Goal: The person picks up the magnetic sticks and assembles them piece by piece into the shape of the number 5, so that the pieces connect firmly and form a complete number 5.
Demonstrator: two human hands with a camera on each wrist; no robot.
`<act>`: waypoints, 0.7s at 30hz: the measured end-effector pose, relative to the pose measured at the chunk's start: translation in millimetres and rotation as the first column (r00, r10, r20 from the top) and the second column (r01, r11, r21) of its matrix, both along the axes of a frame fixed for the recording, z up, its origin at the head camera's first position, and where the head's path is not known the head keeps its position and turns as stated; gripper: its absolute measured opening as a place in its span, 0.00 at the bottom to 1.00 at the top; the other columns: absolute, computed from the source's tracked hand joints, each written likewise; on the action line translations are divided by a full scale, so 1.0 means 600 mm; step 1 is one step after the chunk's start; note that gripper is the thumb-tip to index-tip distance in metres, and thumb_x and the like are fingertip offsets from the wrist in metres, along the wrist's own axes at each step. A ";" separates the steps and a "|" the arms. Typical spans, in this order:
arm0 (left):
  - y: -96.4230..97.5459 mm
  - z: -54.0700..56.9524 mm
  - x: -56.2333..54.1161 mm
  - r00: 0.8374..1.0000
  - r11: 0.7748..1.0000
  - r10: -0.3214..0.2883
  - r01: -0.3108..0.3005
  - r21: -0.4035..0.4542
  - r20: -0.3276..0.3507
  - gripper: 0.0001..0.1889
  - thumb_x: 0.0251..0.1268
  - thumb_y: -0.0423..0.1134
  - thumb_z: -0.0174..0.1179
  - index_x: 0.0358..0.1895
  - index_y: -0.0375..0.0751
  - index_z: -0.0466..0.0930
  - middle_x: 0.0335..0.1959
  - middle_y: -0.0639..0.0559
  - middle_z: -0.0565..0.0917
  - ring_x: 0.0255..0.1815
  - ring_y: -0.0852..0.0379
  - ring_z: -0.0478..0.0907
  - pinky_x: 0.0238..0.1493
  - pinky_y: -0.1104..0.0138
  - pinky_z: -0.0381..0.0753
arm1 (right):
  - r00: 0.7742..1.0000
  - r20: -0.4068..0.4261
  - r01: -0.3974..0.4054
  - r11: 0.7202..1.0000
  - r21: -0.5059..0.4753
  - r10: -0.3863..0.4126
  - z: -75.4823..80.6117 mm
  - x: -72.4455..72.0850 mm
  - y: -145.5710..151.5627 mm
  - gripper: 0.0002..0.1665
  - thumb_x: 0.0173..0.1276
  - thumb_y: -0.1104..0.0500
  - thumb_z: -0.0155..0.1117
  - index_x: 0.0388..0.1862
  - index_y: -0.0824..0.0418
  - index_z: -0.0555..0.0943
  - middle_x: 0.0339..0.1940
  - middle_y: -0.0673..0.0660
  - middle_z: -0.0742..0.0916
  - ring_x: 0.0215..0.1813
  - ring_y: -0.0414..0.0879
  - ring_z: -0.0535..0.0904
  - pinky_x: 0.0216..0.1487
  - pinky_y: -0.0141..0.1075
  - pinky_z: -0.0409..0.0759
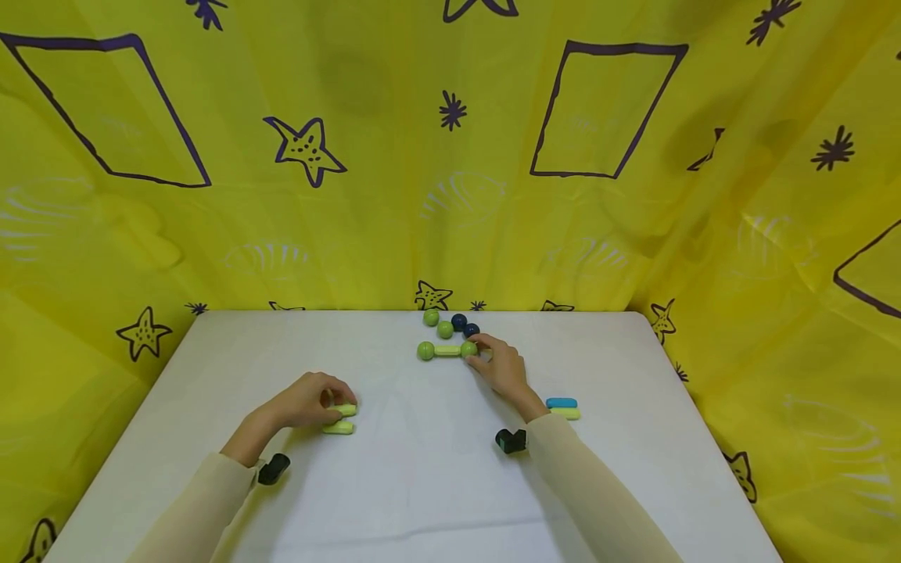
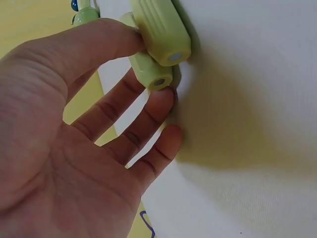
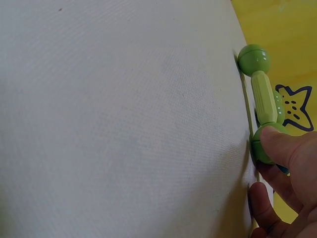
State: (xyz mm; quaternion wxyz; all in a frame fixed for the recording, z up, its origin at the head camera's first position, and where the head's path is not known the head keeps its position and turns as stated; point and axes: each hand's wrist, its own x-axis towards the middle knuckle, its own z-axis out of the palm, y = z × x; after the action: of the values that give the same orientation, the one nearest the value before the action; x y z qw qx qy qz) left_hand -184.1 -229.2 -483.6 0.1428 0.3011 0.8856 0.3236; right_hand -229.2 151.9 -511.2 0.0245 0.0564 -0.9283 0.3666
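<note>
My left hand [image 1: 310,400] pinches a pale yellow-green magnetic rod [image 1: 345,409] between thumb and fingers, at the left of the table. A second such rod [image 1: 339,428] lies just in front of it; the left wrist view shows round metal discs in their ends. Toward the back, my right hand [image 1: 502,366] grips a green ball [image 1: 468,349] with thumb and fingertips. That ball sits at the right end of a yellow-green rod [image 1: 446,351], whose left end carries another green ball [image 1: 425,350]. The right wrist view shows the three joined in a line.
Two loose green balls [image 1: 445,329] and two dark blue balls [image 1: 459,322] lie by the table's back edge. Right of the right wrist, a blue rod [image 1: 561,403] lies against a yellow-green rod [image 1: 566,414]. A yellow patterned curtain [image 1: 394,195] surrounds the white table [image 1: 422,485].
</note>
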 end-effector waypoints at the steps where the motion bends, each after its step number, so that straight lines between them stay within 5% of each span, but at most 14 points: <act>1: 0.001 0.000 0.000 1.000 1.000 0.003 -0.003 -0.003 -0.006 0.12 0.57 0.28 0.68 0.43 0.46 0.89 0.34 0.52 0.84 0.32 0.60 0.73 0.35 0.68 0.73 | 1.000 0.000 0.001 1.000 -0.001 -0.001 0.001 0.000 0.000 0.21 0.68 0.54 0.74 0.60 0.50 0.84 0.53 0.56 0.89 0.30 0.45 0.74 0.35 0.41 0.67; 9: 0.012 0.007 0.000 0.999 0.999 0.037 -0.037 0.006 -0.015 0.11 0.56 0.26 0.65 0.36 0.47 0.89 0.29 0.60 0.81 0.27 0.60 0.70 0.31 0.69 0.70 | 1.000 0.021 0.001 1.000 -0.012 -0.001 0.002 0.000 0.002 0.22 0.69 0.54 0.74 0.61 0.50 0.84 0.52 0.55 0.89 0.29 0.46 0.73 0.34 0.40 0.66; 21: 0.011 -0.001 -0.002 0.998 0.999 0.040 -0.041 -0.020 -0.055 0.14 0.58 0.26 0.66 0.45 0.45 0.88 0.36 0.54 0.85 0.32 0.59 0.75 0.37 0.66 0.77 | 1.000 0.016 -0.004 1.000 -0.012 0.005 0.002 0.001 0.000 0.22 0.68 0.54 0.74 0.61 0.51 0.84 0.53 0.55 0.89 0.30 0.47 0.73 0.34 0.40 0.65</act>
State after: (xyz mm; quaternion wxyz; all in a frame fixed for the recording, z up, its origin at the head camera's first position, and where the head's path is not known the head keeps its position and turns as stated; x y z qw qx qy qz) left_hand -185.1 -222.5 -484.0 0.1152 0.2904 0.8983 0.3088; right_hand -228.5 152.1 -510.3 0.0166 0.0554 -0.9262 0.3727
